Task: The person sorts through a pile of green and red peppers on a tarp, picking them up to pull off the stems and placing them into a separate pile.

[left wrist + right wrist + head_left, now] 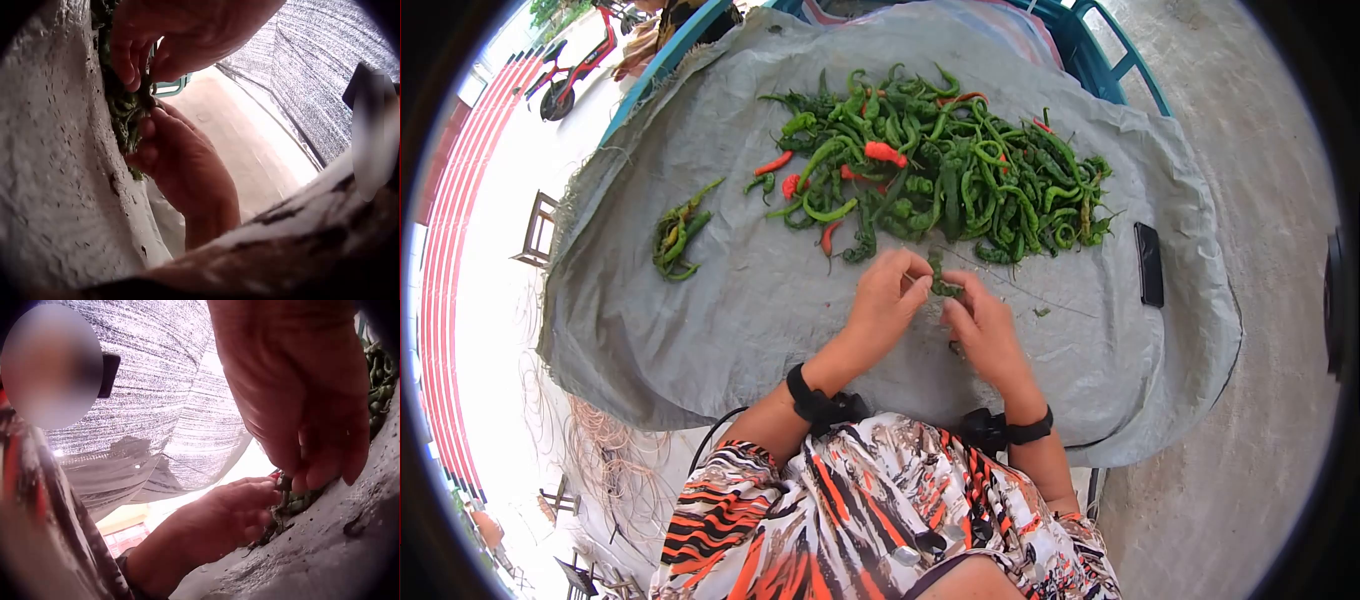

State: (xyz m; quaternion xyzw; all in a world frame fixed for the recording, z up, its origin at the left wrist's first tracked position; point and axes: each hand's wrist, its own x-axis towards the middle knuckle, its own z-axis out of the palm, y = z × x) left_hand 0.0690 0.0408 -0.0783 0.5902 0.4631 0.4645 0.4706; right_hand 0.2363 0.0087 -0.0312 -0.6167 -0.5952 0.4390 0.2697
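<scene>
A curled dark green chili pepper point(945, 288) is held between both hands, in front of a big heap of green chili peppers point(950, 170). My left hand point(888, 298) pinches at its upper left end with thumb and forefinger. From the other side my right hand point(983, 330) grips it between thumb and curled fingers. The left wrist view has the left hand point(194, 31) above and the right hand point(187, 162) below, fingertips close together. In the right wrist view the right hand point(294, 394) partly hides the pepper, with the left hand point(212, 522) beyond.
Several red peppers point(886, 153) lie in and beside the heap. A small separate pile of peppers point(678, 235) sits at the left on the grey sheet point(730, 320). A black phone point(1148, 264) lies at the right. Behind the sheet shows a teal metal frame point(1100, 60).
</scene>
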